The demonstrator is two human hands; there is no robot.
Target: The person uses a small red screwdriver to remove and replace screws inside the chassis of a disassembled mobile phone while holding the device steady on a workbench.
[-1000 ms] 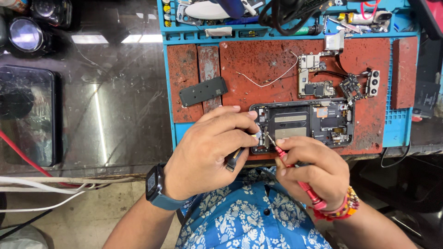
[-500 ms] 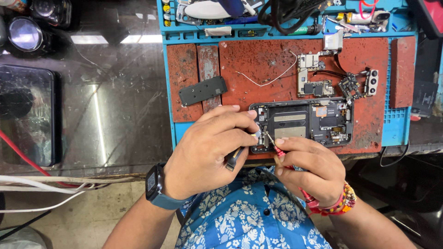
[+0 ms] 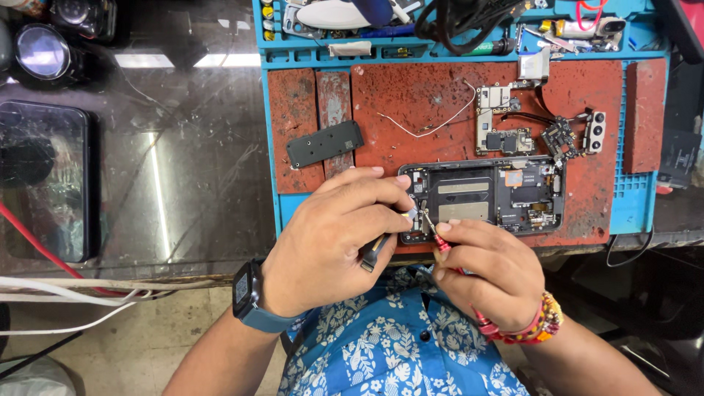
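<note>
An opened phone [image 3: 491, 194] with its back off lies on a red and blue repair mat [image 3: 433, 103]. My left hand [image 3: 330, 238] grips black tweezers [image 3: 374, 253], its fingertips pinching a small part at the phone's left end. My right hand [image 3: 488, 271] holds a thin red-handled screwdriver [image 3: 442, 244], its tip at the same spot on the phone. Both hands touch near the phone's lower left corner.
On the mat lie a black cover plate [image 3: 325, 144], a loose circuit board [image 3: 502, 125], a camera module [image 3: 594, 132] and a white wire [image 3: 433, 125]. Tools fill the blue tray [image 3: 440, 29] at the back. A dark phone [image 3: 44, 187] rests on the glass table at left, above cables [image 3: 73, 293].
My right hand has shifted slightly up and left toward the phone, keeping the screwdriver tip at the same spot. My left hand stays put.
</note>
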